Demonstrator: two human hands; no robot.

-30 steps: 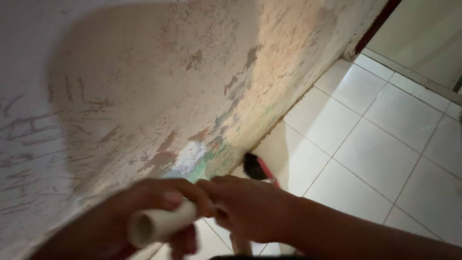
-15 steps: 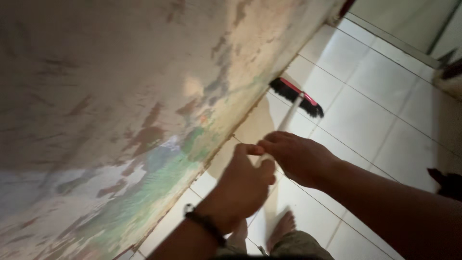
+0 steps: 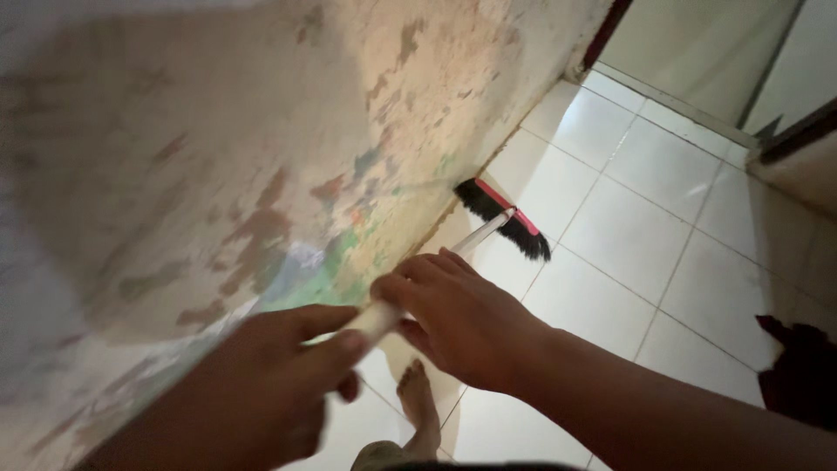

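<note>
A broom [image 3: 504, 220] is held in both hands, its pale handle [image 3: 475, 237] slanting from the lower left up toward the right. The left hand [image 3: 261, 392] is closed around the near end of the handle, with the thumb laid along the top; this hand is blurred, so the exact curl of its fingers is hard to make out. The right hand [image 3: 458, 314] is set just beyond it on the handle, palm down, the fingers wrapped over the shaft and the forearm running off toward the lower right corner. The two hands are seen close together, almost touching.

The broom head, black bristles with a red back, is placed on the white tiled floor [image 3: 663, 253] right at the foot of the wall [image 3: 261, 131], where wall and floor meet. The wall is worn and patchy, with peeled paint and smears of brown, green and blue. A bare foot [image 3: 418, 406] is seen on the tiles below the hands. A dark red-edged object [image 3: 798, 366] is lying at the right edge, well apart from the broom; what it is cannot be told.
</note>
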